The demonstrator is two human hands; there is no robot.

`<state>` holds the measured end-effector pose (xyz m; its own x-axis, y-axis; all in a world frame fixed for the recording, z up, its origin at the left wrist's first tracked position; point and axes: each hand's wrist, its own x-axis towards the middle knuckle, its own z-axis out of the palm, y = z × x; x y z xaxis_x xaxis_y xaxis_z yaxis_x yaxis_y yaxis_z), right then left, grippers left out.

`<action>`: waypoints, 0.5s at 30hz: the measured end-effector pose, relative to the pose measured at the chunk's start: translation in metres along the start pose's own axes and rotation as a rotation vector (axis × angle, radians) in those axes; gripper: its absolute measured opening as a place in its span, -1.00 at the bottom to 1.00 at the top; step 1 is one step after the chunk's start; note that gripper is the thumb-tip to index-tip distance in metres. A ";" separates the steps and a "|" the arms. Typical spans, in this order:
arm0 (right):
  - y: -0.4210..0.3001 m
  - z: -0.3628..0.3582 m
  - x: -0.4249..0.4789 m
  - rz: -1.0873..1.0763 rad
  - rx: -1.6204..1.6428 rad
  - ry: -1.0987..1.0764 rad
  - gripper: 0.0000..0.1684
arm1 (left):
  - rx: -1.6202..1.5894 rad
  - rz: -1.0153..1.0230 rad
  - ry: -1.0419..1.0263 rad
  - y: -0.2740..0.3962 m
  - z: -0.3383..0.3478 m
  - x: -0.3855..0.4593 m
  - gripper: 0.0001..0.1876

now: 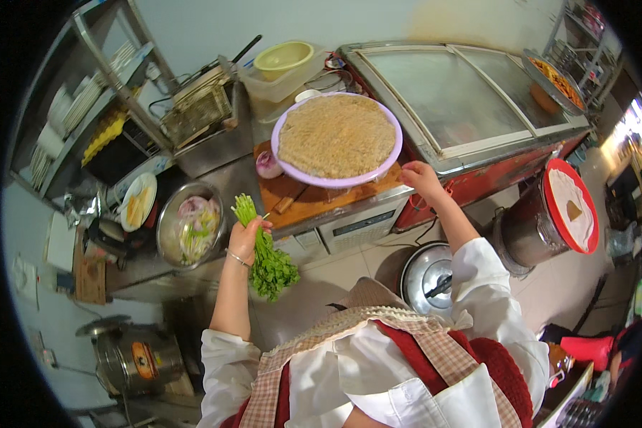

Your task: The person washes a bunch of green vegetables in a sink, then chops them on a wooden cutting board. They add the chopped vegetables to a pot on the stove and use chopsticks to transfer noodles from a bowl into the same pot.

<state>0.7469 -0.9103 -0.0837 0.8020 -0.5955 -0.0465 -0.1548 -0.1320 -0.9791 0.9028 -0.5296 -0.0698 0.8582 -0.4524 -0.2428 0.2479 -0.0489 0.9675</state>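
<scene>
My left hand point(246, 238) grips a bunch of leafy green herbs point(270, 267) by the stems, leaves hanging down over the floor in front of the counter. My right hand point(420, 179), its fingers curled in and nothing visible in them, is just off the right rim of a lilac basin point(321, 183). A brown, crumbly-looking mass point(337, 136) fills that basin. Beneath it lies a wooden cutting board point(348, 198), with a red onion point(269, 165) and a wooden handle point(290, 200), perhaps a knife's, partly under the basin.
Left of the board stands a steel bowl point(163, 235) of cut onion and greens. A glass-topped chest freezer point(455, 96) is to the right. On the floor are a lidded pot point(428, 283) and a drum with a red-rimmed top point(594, 224). Shelves of plates point(83, 104) rise at left.
</scene>
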 end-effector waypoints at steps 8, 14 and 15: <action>0.016 -0.008 0.165 -0.178 -0.561 0.134 -0.64 | -0.059 -0.142 0.027 0.000 0.039 0.120 -0.82; 0.025 -0.004 0.240 0.421 0.091 -0.091 -0.55 | -0.169 -0.068 0.160 -0.003 0.046 0.154 -0.78; 0.032 0.002 0.244 0.412 0.153 -0.071 -0.53 | -0.168 -0.058 0.167 -0.006 0.043 0.156 -0.73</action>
<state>0.9393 -1.0582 -0.1271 0.7296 -0.5175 -0.4470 -0.3869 0.2265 -0.8939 1.0162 -0.6386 -0.1102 0.8993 -0.2988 -0.3195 0.3584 0.0848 0.9297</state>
